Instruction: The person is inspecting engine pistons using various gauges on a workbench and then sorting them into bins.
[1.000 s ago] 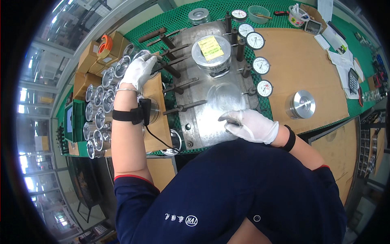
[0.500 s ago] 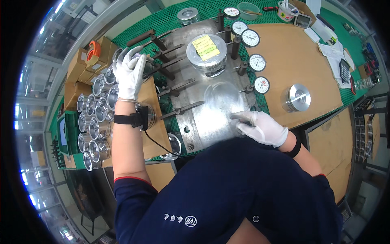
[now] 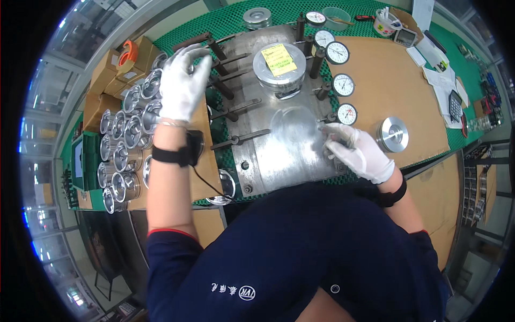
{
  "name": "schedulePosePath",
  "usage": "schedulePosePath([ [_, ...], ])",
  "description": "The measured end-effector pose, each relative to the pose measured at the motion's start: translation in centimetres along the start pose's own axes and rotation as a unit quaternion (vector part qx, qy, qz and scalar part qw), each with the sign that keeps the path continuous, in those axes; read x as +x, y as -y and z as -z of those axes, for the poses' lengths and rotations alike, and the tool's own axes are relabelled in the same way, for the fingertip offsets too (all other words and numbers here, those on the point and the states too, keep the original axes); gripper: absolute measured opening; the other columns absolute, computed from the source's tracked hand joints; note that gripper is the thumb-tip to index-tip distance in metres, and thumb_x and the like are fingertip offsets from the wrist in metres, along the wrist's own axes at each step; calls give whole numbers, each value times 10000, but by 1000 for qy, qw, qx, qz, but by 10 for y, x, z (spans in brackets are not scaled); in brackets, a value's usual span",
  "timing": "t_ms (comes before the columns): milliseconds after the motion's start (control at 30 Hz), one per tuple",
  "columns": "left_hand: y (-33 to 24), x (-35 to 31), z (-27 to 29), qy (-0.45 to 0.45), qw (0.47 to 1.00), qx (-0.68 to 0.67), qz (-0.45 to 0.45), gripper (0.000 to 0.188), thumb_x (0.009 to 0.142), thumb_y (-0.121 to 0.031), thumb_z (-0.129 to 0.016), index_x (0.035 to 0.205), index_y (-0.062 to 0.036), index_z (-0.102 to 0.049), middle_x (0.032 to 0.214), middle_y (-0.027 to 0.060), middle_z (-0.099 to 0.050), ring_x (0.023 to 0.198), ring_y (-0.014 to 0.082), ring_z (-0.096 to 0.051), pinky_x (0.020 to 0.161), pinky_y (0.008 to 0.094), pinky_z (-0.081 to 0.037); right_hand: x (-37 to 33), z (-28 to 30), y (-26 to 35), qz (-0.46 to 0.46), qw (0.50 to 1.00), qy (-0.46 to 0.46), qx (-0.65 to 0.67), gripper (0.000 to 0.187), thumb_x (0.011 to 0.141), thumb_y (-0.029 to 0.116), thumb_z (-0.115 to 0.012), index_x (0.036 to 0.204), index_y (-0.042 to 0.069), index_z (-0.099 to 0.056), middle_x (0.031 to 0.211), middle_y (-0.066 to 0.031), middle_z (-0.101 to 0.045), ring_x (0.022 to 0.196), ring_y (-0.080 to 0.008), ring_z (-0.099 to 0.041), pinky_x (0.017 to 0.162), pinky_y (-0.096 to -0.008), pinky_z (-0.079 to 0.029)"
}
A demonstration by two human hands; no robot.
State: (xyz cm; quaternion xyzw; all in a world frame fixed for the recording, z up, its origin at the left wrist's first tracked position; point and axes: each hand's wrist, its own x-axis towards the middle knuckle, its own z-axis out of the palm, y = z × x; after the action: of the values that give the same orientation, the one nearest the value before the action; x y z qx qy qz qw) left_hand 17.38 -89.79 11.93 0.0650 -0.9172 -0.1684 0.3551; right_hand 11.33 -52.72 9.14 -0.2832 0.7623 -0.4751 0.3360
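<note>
My left hand (image 3: 185, 88), in a white glove, is raised over the far end of the rows of metal pistons (image 3: 127, 155). Its fingers are curved and apart; a small shiny part shows between them, but I see no clear grip. White-gloved too, my right hand (image 3: 358, 152) hovers at the right edge of the steel plate (image 3: 289, 166), fingers loosely bent and apart, holding nothing visible. A piston (image 3: 279, 83) bearing a yellow note (image 3: 278, 59) stands on the plate's far part. Another piston (image 3: 392, 134) sits on the cardboard right of my right hand.
Several dial gauges (image 3: 343, 85) line the plate's right side on dark posts. Metal arms (image 3: 238, 140) reach over its left side. Cardboard boxes (image 3: 104, 72) and orange tape (image 3: 127, 55) lie far left. A calculator (image 3: 455, 104) and papers lie far right; a lone piston (image 3: 257, 19) stands behind.
My left hand has shifted slightly right, with its fingers curling more. My right hand has moved up and right along the plate's edge. The view has shifted a little.
</note>
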Motion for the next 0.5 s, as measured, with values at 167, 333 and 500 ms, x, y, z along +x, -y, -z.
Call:
schedulePosePath([
  [167, -31, -39, -9, -123, 987, 99, 40, 133, 823, -123, -682, 940, -62, -671, 897, 106, -682, 823, 309, -641, 769, 394, -507, 10, 20, 3, 69, 998, -4, -9, 304, 900, 129, -590, 1184, 18, -592, 837, -81, -622, 706, -161, -610, 684, -299, -492],
  [333, -21, -74, -14, -77, 958, 271, 52, 228, 825, -179, -684, 1010, -52, -646, 945, 114, -678, 907, 315, -634, 827, 417, -493, 6, 35, -10, 40, 999, 5, 12, 313, 905, 120, -586, 1198, 10, -597, 833, -67, -606, 737, -137, -616, 696, -279, -491],
  [500, -7, -43, -15, 76, 944, 321, 4, 353, 871, -378, -649, 950, -35, -671, 955, 162, -686, 899, 356, -643, 824, 424, -509, 9, 36, -17, 33, 999, 22, 32, 338, 926, 124, -571, 1237, -8, -577, 884, -63, -605, 753, -124, -613, 718, -266, -493],
])
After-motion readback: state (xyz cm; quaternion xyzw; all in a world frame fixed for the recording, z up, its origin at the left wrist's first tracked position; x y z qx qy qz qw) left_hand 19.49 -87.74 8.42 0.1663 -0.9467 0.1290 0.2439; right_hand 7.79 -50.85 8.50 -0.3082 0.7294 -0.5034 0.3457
